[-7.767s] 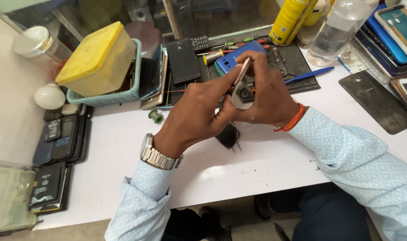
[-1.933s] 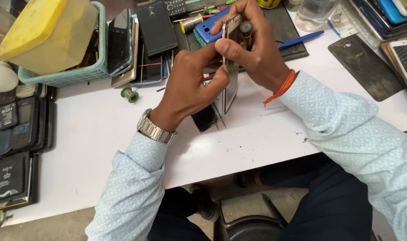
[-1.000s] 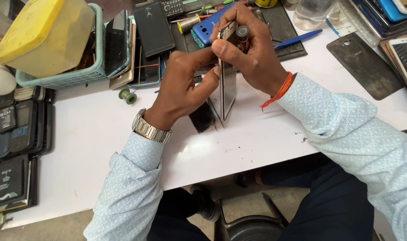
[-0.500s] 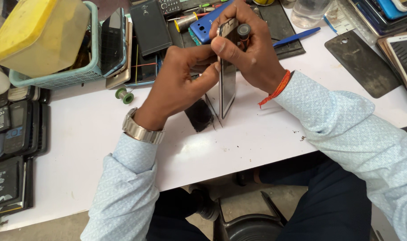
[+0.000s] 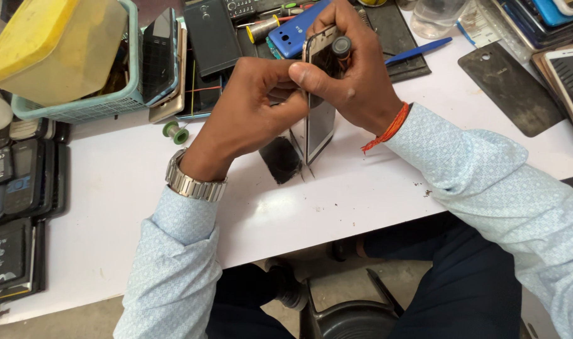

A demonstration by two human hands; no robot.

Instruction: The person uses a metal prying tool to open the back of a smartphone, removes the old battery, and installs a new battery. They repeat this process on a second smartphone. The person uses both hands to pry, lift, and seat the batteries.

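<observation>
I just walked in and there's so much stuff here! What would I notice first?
Probably the two hands in the middle: the left hand and right hand hold a thin phone standing on its end on the white table. Next, the big yellow box in the blue basket at the top left, and rows of dark phone parts along the left edge.

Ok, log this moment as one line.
left hand: grips phone edge | right hand: holds phone upright | phone: bottom on white table

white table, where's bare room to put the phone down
Bare table lies left of the left hand, between the green spool and the near edge, and right of the right hand before the black back cover. The far edge is crowded.
</observation>
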